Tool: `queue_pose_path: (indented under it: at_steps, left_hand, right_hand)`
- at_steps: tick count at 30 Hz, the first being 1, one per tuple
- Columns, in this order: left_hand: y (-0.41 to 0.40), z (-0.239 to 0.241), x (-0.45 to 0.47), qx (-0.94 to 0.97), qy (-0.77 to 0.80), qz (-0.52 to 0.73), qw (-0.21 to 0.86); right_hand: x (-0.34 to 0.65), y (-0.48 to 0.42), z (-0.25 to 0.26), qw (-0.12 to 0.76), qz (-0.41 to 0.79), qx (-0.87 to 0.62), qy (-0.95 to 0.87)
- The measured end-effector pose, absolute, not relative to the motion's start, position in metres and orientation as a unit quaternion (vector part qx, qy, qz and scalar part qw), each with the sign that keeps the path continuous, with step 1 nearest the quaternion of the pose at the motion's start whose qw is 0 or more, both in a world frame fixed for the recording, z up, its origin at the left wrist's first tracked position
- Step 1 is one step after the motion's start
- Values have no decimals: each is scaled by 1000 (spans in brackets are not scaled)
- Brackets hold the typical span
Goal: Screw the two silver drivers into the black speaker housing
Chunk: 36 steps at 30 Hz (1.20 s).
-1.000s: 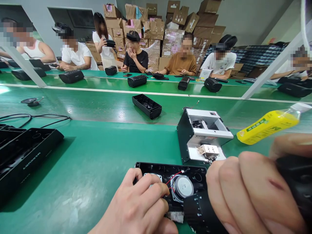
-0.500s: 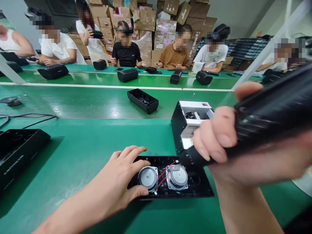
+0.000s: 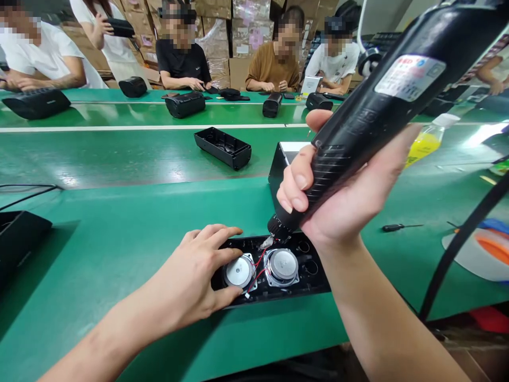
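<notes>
The green bench (image 3: pixel 131 223) fills the frame. At lower centre lies the black shell (image 3: pixel 278 270). The right hand (image 3: pixel 342 196), fingers clamped, tilts a screwdriver (image 3: pixel 369 116) onto it; the left hand (image 3: pixel 194 276), fingers spread, steadies a speaker (image 3: pixel 238 271).

Head cam, looks fwd-down, close over bench (image 3: pixel 119 223)

The left hand (image 3: pixel 194 276) covers the left end of the black speaker housing (image 3: pixel 278 270) in the lower middle. The right hand (image 3: pixel 338 196) and electric screwdriver (image 3: pixel 369 111) hide most of the white screw feeder (image 3: pixel 283 154). The screwdriver's top runs off the upper right corner. The black casing (image 3: pixel 16 239) is cut by the left edge. The yellow bottle (image 3: pixel 425 143) label is too blurred to read.
</notes>
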<state>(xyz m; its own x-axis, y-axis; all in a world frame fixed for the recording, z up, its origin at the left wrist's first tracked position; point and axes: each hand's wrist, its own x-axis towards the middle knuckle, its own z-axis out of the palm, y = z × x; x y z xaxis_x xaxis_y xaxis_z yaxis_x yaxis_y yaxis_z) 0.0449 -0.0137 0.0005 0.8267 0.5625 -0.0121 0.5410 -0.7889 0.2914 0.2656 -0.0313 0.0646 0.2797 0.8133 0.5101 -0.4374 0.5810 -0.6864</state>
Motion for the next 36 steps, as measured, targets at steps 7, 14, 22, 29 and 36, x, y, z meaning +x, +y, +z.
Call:
queue_pose_path:
  at_steps: [7,14,22,29,36]
  left_hand:
    - [-12,0,51,946,277,45,161]
    - [-11,-5,50,946,274,48,169]
    - [-9,-12,46,948,265,63,162]
    - [-6,-18,44,948,266,75,160]
    - [-5,-15,46,947,266,62,170]
  right_hand:
    - [258,-24,54,788,380,-211,-437]
    - [260,-27,50,756,421,-238,-441]
    - [256,-18,32,745,414,-203,-481]
    - [250,-15,27,741,437,-214,-463]
    - [243,-12,24,746,417,-220,-471]
